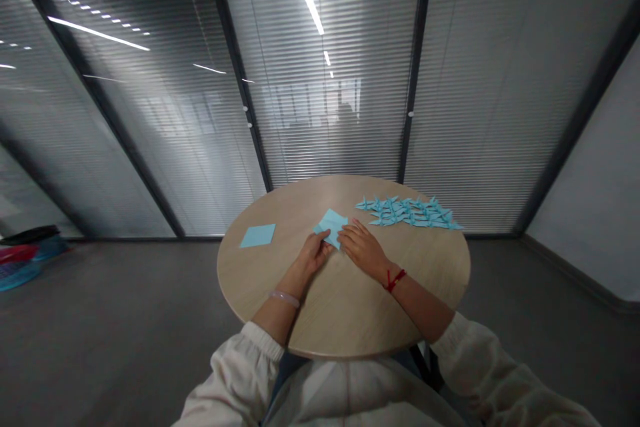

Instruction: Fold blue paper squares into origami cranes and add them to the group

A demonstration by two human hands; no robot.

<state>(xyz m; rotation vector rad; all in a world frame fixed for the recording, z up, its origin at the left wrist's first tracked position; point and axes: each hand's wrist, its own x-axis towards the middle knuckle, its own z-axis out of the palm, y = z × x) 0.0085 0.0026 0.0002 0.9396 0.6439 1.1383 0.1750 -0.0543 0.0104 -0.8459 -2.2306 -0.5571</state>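
A light-blue sheet of origami paper (331,219) with crease lines lies on the middle of the round table, turned with a corner pointing away from me. My left hand (315,250) grips its near left edge, thumb on top and fingers bent. At its right edge, the fingers of my right hand (361,247) are close together and hold the paper, partly covering that corner. The fingertips hide some of the near edge. Off to the left rests a flat blue stack of square paper (258,235); whether it is one sheet or several I cannot tell.
Rows of folded blue paper cranes (407,212) sit close together at the back right of the wooden table (345,327). Behind it stands a glass partition with blinds (330,147). Red, blue and black tubs (30,253) are on the floor at far left.
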